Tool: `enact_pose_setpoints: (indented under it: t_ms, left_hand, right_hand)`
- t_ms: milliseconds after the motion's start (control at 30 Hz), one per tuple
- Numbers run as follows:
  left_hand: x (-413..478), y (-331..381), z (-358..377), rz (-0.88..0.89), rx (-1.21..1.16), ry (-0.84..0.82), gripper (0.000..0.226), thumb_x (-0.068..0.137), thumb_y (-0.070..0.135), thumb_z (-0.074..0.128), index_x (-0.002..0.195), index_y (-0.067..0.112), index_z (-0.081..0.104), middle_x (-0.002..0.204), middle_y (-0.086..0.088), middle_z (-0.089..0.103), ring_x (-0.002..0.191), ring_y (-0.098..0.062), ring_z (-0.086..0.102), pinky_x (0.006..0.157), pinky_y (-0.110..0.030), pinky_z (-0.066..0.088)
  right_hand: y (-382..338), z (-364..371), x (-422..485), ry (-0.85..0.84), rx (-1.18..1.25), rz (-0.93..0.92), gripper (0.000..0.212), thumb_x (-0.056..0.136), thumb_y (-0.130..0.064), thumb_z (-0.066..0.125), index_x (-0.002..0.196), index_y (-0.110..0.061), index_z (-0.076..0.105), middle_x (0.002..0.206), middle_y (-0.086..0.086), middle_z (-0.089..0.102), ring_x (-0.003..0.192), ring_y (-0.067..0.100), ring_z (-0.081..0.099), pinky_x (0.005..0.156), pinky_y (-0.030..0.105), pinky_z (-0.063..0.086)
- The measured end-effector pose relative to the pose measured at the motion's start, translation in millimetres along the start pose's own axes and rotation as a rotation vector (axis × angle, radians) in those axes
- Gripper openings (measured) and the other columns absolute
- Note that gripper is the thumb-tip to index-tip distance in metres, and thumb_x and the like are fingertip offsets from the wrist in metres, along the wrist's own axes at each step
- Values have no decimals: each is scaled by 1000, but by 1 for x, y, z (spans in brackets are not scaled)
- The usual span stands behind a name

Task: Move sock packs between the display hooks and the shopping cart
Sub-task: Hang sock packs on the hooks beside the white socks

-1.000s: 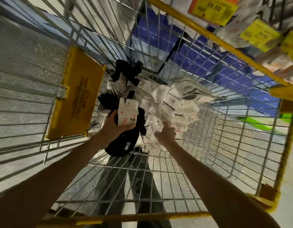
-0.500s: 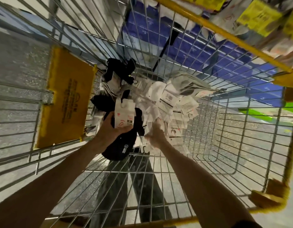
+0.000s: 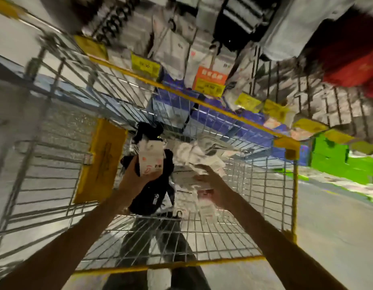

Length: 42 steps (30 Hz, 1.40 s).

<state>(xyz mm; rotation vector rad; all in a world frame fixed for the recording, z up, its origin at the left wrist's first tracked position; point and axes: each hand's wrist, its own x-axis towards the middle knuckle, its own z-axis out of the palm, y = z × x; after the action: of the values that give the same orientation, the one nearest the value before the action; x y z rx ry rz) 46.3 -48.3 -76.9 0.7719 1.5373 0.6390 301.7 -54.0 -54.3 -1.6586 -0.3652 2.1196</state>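
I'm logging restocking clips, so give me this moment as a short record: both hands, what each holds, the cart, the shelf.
Cart: wire, yellow rim
Left hand: grips black sock pack by its white card, inside the cart
Right hand: on the white sock packs; grip blurred
Display: hanging packs and yellow price tags beyond the cart

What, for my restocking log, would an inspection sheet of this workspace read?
Surface: wire shopping cart, yellow-rimmed.
Job's things: black sock pack in hand; white sock packs heaped in cart; hanging packs on display hooks.
Clutter: yellow panel on cart wall.
Grippers: left hand grips black sock pack; right hand among white sock packs, fingers blurred.
Cables: nothing seen.
Surroundings: price tags, green crates, all blurred.
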Motion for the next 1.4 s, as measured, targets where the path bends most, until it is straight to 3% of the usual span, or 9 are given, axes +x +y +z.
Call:
enact_pose_setpoints:
  t_ms: [167,333,533,700,833,967,1100,1233,1400]
  left_hand:
    - [-29,102,-1,209,52,1,56,77,8,81,116,32,49,102,20,64,98,-2,62,84,-30,52]
    - [-68,208,-12,419,151,-76,52,79,22,82,110,48,51,106,23,68,100,-2,65,88,-41,54]
    - [-147,318,-19,577,116,-93,61,82,19,79,131,32,45,117,20,65,110,-2,60,87,-17,50]
    - [-196,386,-28,648,46,-123,78,65,44,87,132,24,50,123,4,66,114,-7,62,102,-40,50]
    - [-237,436,-26,647,-125,-119,47,80,10,78,121,26,59,107,3,72,100,-14,69,91,-36,55]
    - [-271,479,-34,645,-253,-145,47,78,10,79,120,25,63,110,-2,74,104,-22,69,87,-37,55]
    - [-293,510,-44,628,-329,-193,49,79,14,77,124,27,62,113,-4,73,105,-26,69,82,-37,55]
    - [-311,528,-56,558,-358,-339,44,87,23,69,129,13,61,95,-4,74,79,-20,73,61,-26,56]
    - [-314,543,-58,628,-277,-417,55,80,19,76,132,11,59,112,-10,72,95,-26,72,78,-36,57]
  right_hand:
    - [-65,26,-99,-109,174,-60,23,92,-17,52,103,-10,71,70,8,56,58,19,54,57,26,43]
    - [-127,63,-179,-134,136,-169,30,99,-15,54,128,-7,57,108,6,70,83,10,73,61,17,53]
    - [-194,88,-261,-292,20,-427,82,69,-17,84,138,6,45,136,20,56,119,25,61,84,24,56]
    - [-240,115,-333,-220,-5,-696,22,92,0,56,112,0,66,108,15,72,104,23,69,105,36,47]
    - [-278,132,-395,-197,31,-814,25,96,-9,57,114,8,58,88,17,74,87,25,73,81,31,59]
    - [-308,147,-457,-194,58,-873,27,96,-24,59,85,0,62,60,6,67,73,22,74,65,27,59]
    - [-328,156,-501,-205,68,-887,30,95,-36,58,103,-7,61,54,-1,52,59,15,68,51,23,53]
    - [-343,160,-533,-281,62,-908,25,93,-36,60,103,-13,60,46,-5,39,48,9,54,42,19,46]
    - [-355,179,-564,-310,-22,-917,27,79,-34,68,95,-14,60,45,-6,40,43,7,51,40,15,44]
